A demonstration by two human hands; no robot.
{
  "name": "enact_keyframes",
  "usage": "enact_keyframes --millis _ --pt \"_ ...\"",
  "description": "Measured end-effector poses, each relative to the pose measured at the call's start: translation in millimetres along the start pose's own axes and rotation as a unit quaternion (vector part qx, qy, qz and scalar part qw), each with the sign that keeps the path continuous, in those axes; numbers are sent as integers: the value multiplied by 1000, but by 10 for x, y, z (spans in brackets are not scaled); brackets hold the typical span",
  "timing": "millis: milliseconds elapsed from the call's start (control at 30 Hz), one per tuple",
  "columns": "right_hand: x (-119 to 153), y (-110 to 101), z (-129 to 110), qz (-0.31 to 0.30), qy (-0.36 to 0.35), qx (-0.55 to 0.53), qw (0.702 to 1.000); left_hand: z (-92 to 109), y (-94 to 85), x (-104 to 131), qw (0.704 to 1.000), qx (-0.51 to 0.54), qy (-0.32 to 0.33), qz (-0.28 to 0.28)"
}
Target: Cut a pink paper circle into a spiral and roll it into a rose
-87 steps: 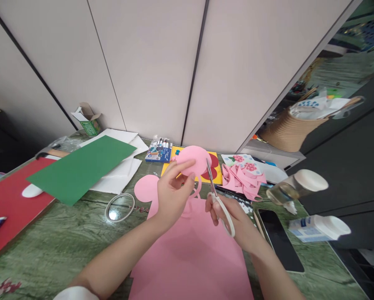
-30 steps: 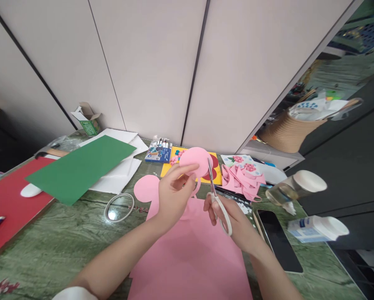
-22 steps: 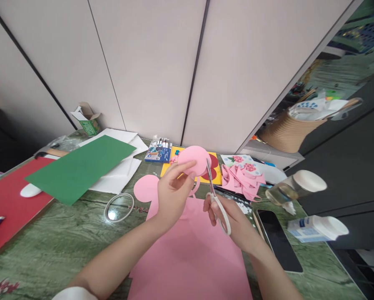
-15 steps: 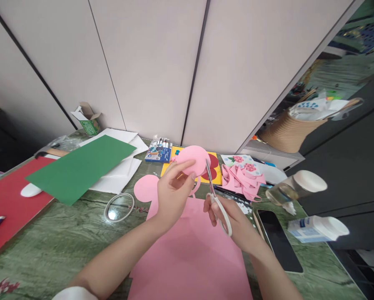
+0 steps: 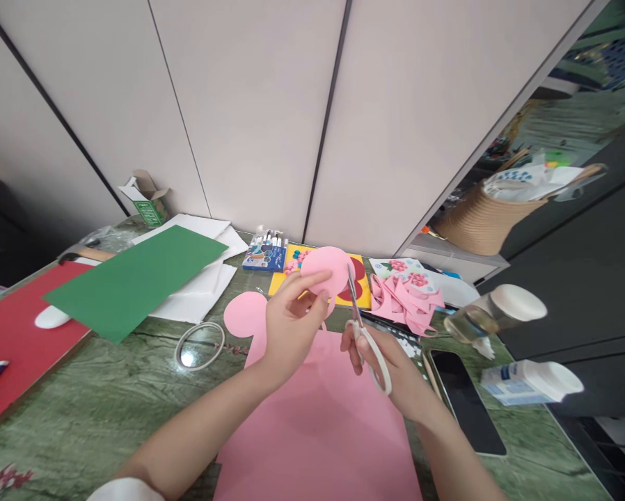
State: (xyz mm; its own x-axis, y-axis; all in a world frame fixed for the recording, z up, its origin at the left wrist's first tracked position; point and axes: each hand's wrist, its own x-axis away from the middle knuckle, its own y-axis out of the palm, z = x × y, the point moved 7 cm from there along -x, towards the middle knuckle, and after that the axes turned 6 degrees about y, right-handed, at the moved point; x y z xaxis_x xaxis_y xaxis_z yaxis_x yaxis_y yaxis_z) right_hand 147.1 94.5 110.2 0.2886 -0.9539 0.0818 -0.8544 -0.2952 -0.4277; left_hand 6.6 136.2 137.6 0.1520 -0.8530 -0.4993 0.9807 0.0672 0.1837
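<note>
A pink paper circle (image 5: 327, 268) is pinched by its lower edge between the thumb and fingers of my left hand (image 5: 293, 327). My right hand (image 5: 383, 362) holds white-handled scissors (image 5: 358, 316), their blades pointing up at the circle's right edge. A narrow pink strip hangs beneath the circle. Below both hands lies a large pink sheet (image 5: 323, 424). Another pink circle (image 5: 243, 314) rests at the sheet's upper left. Behind the held circle is a yellow sheet (image 5: 365, 296) with red round shapes and small pink and blue pieces.
Pink scraps (image 5: 404, 303), a phone (image 5: 468, 400) and two bottles, one clear (image 5: 495, 313) and one white (image 5: 532, 383), are on the right. Leftward lie a ring (image 5: 200, 346), a green sheet (image 5: 138, 278), white papers and a red sheet (image 5: 20, 334). Markers (image 5: 265, 252) stand behind.
The held pink circle and my left hand have shifted slightly right. The scissors have moved slightly right too, and more of the small pink and blue pieces shows.
</note>
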Motion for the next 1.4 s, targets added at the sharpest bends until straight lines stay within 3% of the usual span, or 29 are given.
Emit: enact_keyframes --millis 367,733,1033,1400 --pt "-3 1 20 -2 0 1 1000 12 -30 -13 1000 -12 18 6" --pt "-7 9 3 -6 -1 11 1000 -16 -44 -27 1000 1 -4 30" --pt "-10 0 -2 9 1 4 1000 -35 4 -11 999 11 -33 0" --pt "-6 7 7 1 -1 1 1000 -42 -2 -12 999 22 -41 6"
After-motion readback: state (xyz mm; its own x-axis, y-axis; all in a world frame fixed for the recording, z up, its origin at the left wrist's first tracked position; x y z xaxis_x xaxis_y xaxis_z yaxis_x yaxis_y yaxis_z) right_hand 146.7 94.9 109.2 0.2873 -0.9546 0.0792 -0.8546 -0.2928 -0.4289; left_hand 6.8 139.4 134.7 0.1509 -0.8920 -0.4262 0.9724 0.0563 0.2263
